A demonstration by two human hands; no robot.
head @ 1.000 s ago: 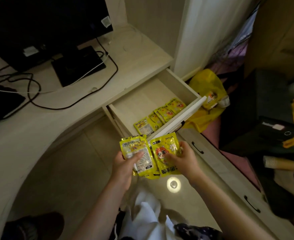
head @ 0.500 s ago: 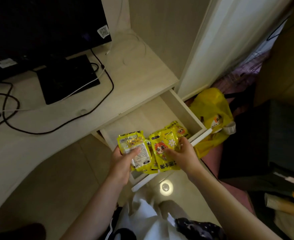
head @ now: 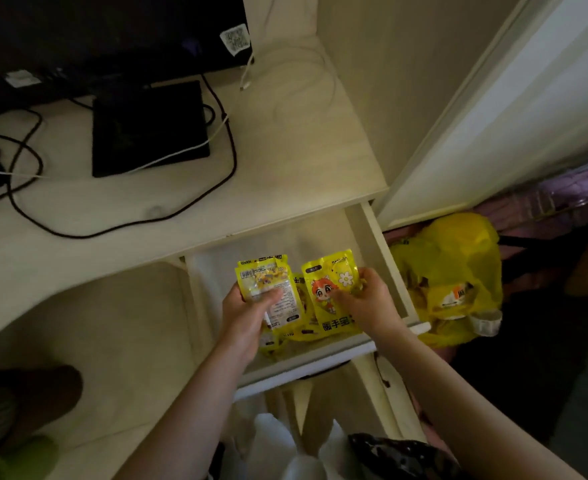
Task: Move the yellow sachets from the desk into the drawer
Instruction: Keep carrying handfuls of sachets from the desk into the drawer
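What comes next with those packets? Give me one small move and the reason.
Probably lower both hands and let go. The left hand holds a small stack of yellow sachets, the right hand pinches another sachet, and all hang over the open drawer, where other sachets already lie.

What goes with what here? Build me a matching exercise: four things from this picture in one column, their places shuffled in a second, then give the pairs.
Things:
1. sachet with the cartoon face
2. sachet with the printed label
3. black flat box
4. yellow plastic bag

Places:
A. on the desk, among cables
B. held by the left hand over the open drawer
C. on the floor, right of the drawer
D. held by the right hand over the open drawer

Pairs: 1-D, 2-B, 3-A, 4-C
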